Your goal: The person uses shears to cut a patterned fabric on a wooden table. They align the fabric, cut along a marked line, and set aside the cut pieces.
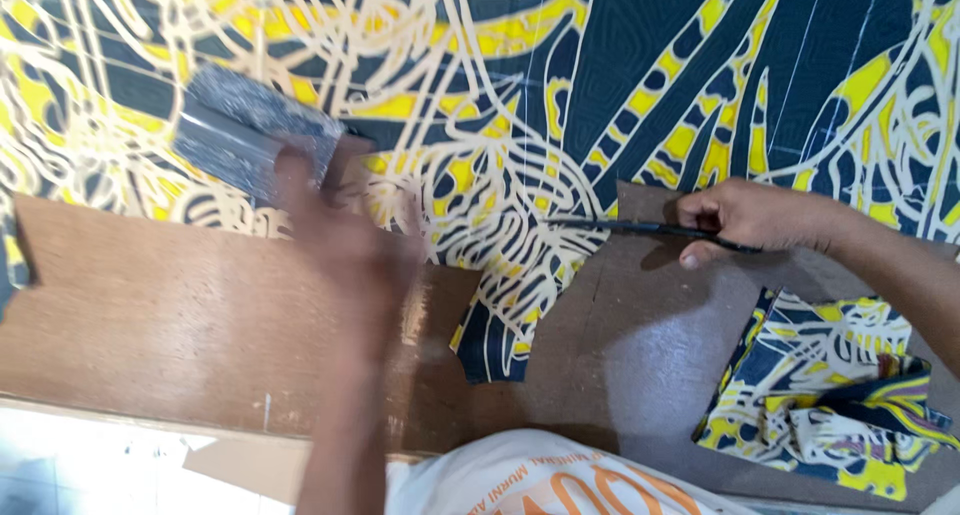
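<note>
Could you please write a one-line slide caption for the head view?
Right hand cuts patterned cloth with scissors while the blurred left hand holds a grey block.

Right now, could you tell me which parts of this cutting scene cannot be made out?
- Left hand: motion-blurred in the head view; its grip on the grey block is unclear.
- Scissors: handles hidden inside the right hand.
- Patterned fabric: cut off by the top edge.
- Folded scrap: underside hidden.
</note>
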`<action>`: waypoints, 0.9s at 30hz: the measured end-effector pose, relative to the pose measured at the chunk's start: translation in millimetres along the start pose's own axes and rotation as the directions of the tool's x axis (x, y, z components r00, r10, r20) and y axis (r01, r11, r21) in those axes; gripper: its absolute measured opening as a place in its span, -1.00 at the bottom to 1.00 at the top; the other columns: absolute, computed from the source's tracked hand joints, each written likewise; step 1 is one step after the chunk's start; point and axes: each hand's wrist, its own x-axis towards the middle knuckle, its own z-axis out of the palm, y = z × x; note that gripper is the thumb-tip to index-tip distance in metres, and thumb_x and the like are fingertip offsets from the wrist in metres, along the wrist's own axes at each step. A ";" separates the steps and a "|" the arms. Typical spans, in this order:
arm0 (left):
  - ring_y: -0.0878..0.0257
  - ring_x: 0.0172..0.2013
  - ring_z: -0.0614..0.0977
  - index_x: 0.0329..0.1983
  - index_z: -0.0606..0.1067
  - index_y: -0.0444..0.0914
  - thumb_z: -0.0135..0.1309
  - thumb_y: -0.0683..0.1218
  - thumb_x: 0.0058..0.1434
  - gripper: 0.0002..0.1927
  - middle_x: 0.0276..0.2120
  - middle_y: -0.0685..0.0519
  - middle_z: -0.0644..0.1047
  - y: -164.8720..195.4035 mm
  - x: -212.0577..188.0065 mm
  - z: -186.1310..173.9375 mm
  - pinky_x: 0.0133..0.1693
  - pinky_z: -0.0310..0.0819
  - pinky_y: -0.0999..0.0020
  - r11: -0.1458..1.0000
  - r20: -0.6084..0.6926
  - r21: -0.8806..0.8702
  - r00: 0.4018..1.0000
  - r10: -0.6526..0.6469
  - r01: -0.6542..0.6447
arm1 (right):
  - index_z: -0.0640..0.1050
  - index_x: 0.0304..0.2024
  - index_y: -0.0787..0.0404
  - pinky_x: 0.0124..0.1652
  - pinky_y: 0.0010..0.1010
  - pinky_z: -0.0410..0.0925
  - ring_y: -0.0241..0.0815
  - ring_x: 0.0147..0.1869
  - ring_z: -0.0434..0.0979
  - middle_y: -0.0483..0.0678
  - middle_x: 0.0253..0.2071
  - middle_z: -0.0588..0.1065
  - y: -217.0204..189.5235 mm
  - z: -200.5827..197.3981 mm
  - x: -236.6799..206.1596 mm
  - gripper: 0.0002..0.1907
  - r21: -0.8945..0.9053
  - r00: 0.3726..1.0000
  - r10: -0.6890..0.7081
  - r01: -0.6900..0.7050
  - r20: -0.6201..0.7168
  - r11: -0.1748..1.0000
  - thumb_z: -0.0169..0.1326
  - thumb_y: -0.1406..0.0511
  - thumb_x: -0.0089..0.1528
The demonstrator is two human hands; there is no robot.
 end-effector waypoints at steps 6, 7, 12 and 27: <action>-0.31 0.18 0.41 0.30 0.41 -0.26 0.39 0.08 0.14 -0.28 0.28 -0.38 0.32 -98.6 55.9 -36.6 0.19 0.31 -0.11 0.940 0.421 0.292 0.858 -0.294 0.178 | 0.51 -0.57 0.14 -0.48 -0.32 0.19 -0.15 -0.57 0.41 -0.12 -0.70 0.39 -1.7 4.1 1.9 -0.38 -0.013 0.999 0.032 -0.032 -0.032 0.999 0.43 -0.20 -0.16; -0.31 0.16 0.42 0.31 0.42 -0.28 0.40 0.09 0.12 -0.24 0.24 -0.40 0.33 -102.7 60.5 -36.2 0.17 0.33 -0.08 0.950 0.392 0.265 0.881 -0.264 0.167 | 0.50 -0.57 0.14 -0.48 -0.32 0.20 -0.16 -0.57 0.40 -0.13 -0.69 0.38 -2.2 4.0 1.8 -0.37 0.000 0.999 0.010 -0.010 -0.043 1.000 0.44 -0.20 -0.16; -0.20 0.02 0.47 0.23 0.48 -0.26 0.46 0.11 -0.07 -0.19 -0.01 -0.29 0.42 -109.3 73.2 -39.0 0.02 0.40 0.00 0.955 0.379 0.164 0.878 -0.291 0.246 | 0.49 -0.57 0.12 -0.47 -0.32 0.20 -0.19 -0.56 0.40 -0.16 -0.69 0.38 -1.5 6.7 1.2 -0.39 -0.019 0.999 0.006 -0.007 -0.052 1.000 0.40 -0.20 -0.17; -0.11 -0.02 0.52 0.38 0.39 -0.20 0.52 0.15 0.07 -0.12 -0.04 -0.21 0.40 -117.0 215.2 31.7 -0.03 0.46 0.02 0.985 0.272 0.057 0.947 -0.173 0.163 | 0.54 -0.55 0.07 -0.45 -0.30 0.17 -0.16 -0.56 0.41 -0.14 -0.70 0.39 -6.9 8.6 5.4 -0.43 -0.072 0.995 0.076 -0.080 -0.061 0.994 0.45 -0.19 -0.15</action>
